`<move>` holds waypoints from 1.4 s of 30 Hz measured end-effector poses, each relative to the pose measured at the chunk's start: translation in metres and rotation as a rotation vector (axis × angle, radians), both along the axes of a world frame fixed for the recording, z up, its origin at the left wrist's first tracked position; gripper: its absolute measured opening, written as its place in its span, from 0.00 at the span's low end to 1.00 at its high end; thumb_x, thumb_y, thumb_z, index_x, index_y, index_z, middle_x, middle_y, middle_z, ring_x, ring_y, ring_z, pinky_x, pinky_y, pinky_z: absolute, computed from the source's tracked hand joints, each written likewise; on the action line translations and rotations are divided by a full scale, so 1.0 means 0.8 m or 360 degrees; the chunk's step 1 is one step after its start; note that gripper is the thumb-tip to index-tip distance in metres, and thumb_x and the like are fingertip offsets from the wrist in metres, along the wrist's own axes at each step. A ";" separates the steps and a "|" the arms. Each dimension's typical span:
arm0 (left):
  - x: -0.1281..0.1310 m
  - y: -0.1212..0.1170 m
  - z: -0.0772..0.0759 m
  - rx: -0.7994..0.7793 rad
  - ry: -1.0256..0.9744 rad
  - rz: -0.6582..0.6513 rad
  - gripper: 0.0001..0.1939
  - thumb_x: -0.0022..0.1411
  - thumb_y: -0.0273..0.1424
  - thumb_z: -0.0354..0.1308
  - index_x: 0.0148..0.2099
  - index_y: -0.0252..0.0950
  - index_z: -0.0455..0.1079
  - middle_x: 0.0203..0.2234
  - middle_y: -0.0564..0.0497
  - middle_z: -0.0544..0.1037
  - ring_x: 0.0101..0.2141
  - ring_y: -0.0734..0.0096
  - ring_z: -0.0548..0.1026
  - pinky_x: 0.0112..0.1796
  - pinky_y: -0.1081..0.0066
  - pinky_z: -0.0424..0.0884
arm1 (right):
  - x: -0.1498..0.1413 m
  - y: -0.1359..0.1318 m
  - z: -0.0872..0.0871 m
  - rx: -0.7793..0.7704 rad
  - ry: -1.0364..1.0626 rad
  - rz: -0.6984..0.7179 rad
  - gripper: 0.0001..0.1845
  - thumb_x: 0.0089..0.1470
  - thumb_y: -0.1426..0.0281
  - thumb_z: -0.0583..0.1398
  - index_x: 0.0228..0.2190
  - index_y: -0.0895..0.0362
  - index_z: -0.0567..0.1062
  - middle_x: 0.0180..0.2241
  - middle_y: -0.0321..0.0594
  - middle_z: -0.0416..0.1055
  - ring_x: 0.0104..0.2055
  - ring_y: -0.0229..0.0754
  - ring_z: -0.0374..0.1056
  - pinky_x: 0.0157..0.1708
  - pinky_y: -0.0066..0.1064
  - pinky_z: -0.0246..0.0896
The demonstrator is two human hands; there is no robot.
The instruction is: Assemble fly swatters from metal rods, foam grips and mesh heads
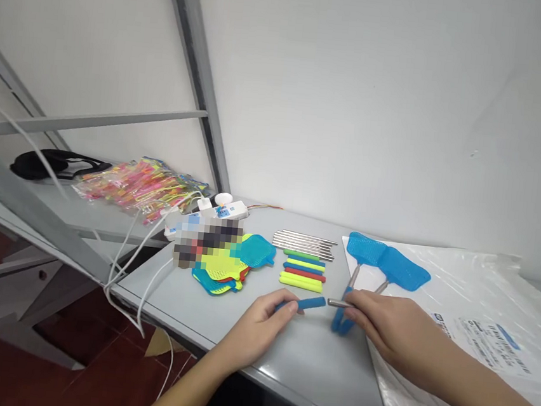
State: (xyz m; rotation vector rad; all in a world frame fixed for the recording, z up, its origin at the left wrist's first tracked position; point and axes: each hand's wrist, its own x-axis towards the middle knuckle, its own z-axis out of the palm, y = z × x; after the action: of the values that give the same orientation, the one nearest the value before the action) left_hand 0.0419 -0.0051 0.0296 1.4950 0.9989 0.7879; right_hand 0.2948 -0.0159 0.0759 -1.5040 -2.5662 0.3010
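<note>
Both grips are pinched closed: the left hand (pixel 255 332) on a blue foam sleeve (pixel 308 303), the right hand (pixel 395 327) on a smooth steel rod (pixel 340 303). Their ends sit just apart above the grey bench (pixel 294 352), beside blue mesh fly swatters (pixel 387 259).

Glossy metal rod (pixel 338 303); matt rubbery grip (pixel 309 303)
</note>
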 end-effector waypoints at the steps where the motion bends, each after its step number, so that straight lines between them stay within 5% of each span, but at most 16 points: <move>1: 0.002 0.000 0.001 0.0034 0.0060 0.0009 0.16 0.67 0.43 0.51 0.41 0.36 0.70 0.26 0.55 0.67 0.29 0.74 0.63 0.30 0.75 0.59 | 0.004 0.001 -0.002 0.0020 -0.0013 0.0036 0.19 0.67 0.59 0.43 0.40 0.51 0.70 0.34 0.37 0.74 0.33 0.44 0.72 0.29 0.34 0.58; 11: 0.005 0.003 0.002 0.0109 0.0350 -0.0069 0.13 0.68 0.40 0.50 0.45 0.41 0.72 0.36 0.55 0.75 0.38 0.70 0.71 0.40 0.74 0.64 | 0.020 0.016 -0.010 0.0281 -0.0226 0.0303 0.14 0.66 0.63 0.48 0.37 0.53 0.71 0.29 0.35 0.73 0.25 0.43 0.71 0.20 0.32 0.42; 19: -0.016 0.016 0.009 0.0226 0.0426 -0.0154 0.13 0.68 0.40 0.50 0.44 0.41 0.73 0.37 0.55 0.77 0.40 0.68 0.72 0.41 0.73 0.65 | 0.000 0.013 0.001 0.0567 -0.0343 0.0294 0.12 0.66 0.64 0.50 0.35 0.54 0.70 0.25 0.34 0.69 0.21 0.41 0.66 0.19 0.33 0.33; 28: -0.058 0.008 -0.008 0.0416 0.0432 -0.0144 0.16 0.69 0.40 0.50 0.49 0.39 0.73 0.35 0.53 0.78 0.37 0.68 0.73 0.37 0.74 0.65 | -0.048 -0.019 -0.021 0.0887 -0.0556 0.0154 0.15 0.67 0.65 0.47 0.39 0.56 0.71 0.25 0.35 0.67 0.23 0.39 0.65 0.22 0.34 0.40; 37: -0.053 0.000 -0.005 0.0666 0.0501 -0.0389 0.13 0.69 0.37 0.49 0.46 0.39 0.72 0.40 0.51 0.78 0.41 0.66 0.73 0.43 0.71 0.64 | -0.109 -0.059 -0.044 0.0873 -0.0494 0.0041 0.15 0.65 0.72 0.50 0.51 0.63 0.67 0.31 0.42 0.69 0.31 0.43 0.66 0.29 0.34 0.55; 42: -0.055 -0.002 -0.004 0.0643 0.0522 -0.0341 0.14 0.70 0.38 0.46 0.43 0.38 0.71 0.35 0.54 0.77 0.37 0.69 0.72 0.39 0.73 0.63 | -0.087 -0.054 -0.031 0.0764 -0.0416 -0.0065 0.20 0.63 0.66 0.56 0.52 0.63 0.66 0.35 0.46 0.71 0.37 0.48 0.67 0.38 0.38 0.58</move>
State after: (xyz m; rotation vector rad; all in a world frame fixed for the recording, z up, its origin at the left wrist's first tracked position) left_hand -0.0021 -0.0065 0.0261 2.0935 0.9291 0.6238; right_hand 0.2251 -0.0594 0.0508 -1.4783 -2.5295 -0.5147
